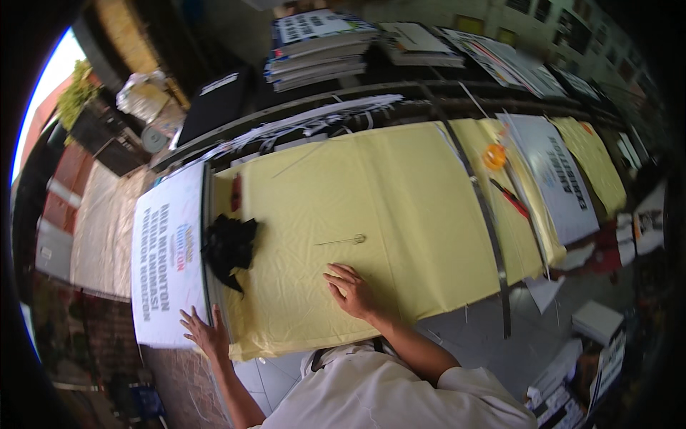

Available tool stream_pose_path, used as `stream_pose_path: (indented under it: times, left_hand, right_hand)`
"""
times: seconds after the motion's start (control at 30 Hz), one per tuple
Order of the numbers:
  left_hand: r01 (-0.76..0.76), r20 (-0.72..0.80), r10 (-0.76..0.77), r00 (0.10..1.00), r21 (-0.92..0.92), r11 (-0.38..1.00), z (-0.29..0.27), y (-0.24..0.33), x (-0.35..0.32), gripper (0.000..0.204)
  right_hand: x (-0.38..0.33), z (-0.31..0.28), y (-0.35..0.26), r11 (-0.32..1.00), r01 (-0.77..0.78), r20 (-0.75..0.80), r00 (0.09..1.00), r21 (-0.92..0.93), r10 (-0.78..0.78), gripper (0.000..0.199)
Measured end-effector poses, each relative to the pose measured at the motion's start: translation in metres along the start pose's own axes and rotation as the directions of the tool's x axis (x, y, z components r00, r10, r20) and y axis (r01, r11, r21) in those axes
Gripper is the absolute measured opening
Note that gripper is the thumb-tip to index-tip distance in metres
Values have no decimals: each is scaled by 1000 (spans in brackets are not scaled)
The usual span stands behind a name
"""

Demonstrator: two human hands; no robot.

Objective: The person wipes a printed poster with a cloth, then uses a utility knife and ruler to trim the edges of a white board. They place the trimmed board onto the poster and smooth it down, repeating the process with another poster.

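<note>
My left hand (pixel 205 332) lies with spread fingers on the near right edge of a white printed board (pixel 161 243), part of a stack at the left end of the table. Over the yellow sheet (pixel 307 186) covering the tabletop, my right hand (pixel 350 291) rests with its fingers slightly bent and nothing visible in it. Just beyond that hand lies a thin metal pin-like tool with a looped end (pixel 359 239). A crumpled black cloth (pixel 230 247) sits beside the white boards, and a small dark red object (pixel 236 193) lies past it.
A long metal straightedge (pixel 482 214) crosses the table on the right. Beyond it are a red-and-black cutter (pixel 510 198), an orange container (pixel 494 156) and another printed board (pixel 547 175). Board stacks (pixel 321 53) stand on the far shelf. A white box (pixel 597 322) sits on the floor.
</note>
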State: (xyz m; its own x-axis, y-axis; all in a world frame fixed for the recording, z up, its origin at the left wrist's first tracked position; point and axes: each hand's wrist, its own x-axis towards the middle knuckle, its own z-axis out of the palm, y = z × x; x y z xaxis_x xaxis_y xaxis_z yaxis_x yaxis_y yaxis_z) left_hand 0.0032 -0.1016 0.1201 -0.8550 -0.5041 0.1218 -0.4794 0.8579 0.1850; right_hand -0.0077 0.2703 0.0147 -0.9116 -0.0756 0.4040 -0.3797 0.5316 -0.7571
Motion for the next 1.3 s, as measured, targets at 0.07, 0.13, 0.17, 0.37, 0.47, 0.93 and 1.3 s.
stream_pose_path:
  times: [0.07,0.13,0.17,0.37,0.47,0.93,1.3]
  left_hand:
    - [-119,-269,69,961,-175,977,14,32,3,61]
    - [-305,-280,196,940,-425,853,30,71,-1,50]
    - [-429,-329,291,898,-515,742,39,93,-1,45]
    - [-673,-139,765,628,-591,445,97,225,-31,30]
    - [-762,-144,836,529,-513,395,116,262,-33,39]
    - [-848,-84,864,497,-257,463,139,304,-45,9]
    - [-827,-240,838,490,-431,360,101,420,-106,11]
  right_hand:
    - [-4,-14,-4,998,23,-54,998,-65,-27,24]
    - [-11,-37,-6,993,-51,-128,991,-105,38,23]
    - [-15,-49,-6,986,-102,-176,981,-129,78,23]
    - [-36,-142,16,876,-302,-437,892,-375,121,22]
    - [-59,-213,53,775,-427,-642,766,-466,36,25]
    - [-207,-611,311,170,-905,-851,-283,389,442,76]
    - [-199,-649,336,286,-877,-773,-138,386,620,53]
